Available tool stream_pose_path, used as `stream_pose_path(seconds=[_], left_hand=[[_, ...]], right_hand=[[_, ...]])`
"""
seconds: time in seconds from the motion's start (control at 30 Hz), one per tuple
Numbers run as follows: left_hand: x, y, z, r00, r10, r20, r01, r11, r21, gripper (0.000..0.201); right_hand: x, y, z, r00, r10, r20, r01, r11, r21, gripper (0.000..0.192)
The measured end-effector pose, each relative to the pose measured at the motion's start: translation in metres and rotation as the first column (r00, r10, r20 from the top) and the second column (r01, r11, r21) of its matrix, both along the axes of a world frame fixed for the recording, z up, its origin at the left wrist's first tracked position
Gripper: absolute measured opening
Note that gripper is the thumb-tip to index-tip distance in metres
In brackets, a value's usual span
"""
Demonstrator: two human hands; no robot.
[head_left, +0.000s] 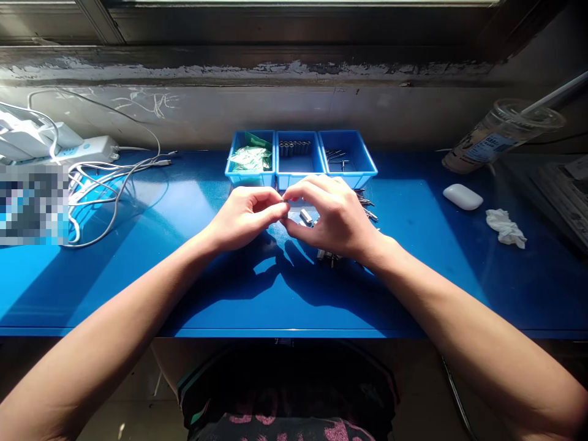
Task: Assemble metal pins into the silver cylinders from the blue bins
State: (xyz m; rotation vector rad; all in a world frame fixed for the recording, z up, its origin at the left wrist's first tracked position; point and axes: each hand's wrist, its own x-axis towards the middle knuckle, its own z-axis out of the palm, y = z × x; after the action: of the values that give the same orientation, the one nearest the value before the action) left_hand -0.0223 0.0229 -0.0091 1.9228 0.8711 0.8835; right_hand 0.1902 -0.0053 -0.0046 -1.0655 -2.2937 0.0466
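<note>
Two hands meet at the fingertips. The left hand [245, 215] pinches thumb and index finger around a tiny dark piece [284, 201], too small to identify; the right hand [340, 214] curves index finger and thumb against those tips, and whether they grip it cannot be told. One silvery block [305, 216] shows between the right thumb and index finger. Beyond the fingers stand three blue bins [299, 163] with green-and-white packets [252, 159], metal cylinders [294, 148] and thin rods [343, 164].
</note>
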Motion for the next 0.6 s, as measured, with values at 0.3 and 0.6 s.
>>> stream_pose_path(seconds=[0.3,0.6], left_hand=[[0.001,-0.003,0.005,0.999,-0.013,-0.030,0.012,1.000,-0.013,0.028],[0.000,-0.004,0.003,0.997,-0.065,-0.044,0.063,0.996,-0.059,0.033]], right_hand=[[0.003,0.003,-0.006,0.997,0.063,-0.036,-0.063,0.998,0.009,0.019],[0.006,0.008,-0.012,0.980,0.157,-0.122,-0.153,0.987,0.044,0.017]])
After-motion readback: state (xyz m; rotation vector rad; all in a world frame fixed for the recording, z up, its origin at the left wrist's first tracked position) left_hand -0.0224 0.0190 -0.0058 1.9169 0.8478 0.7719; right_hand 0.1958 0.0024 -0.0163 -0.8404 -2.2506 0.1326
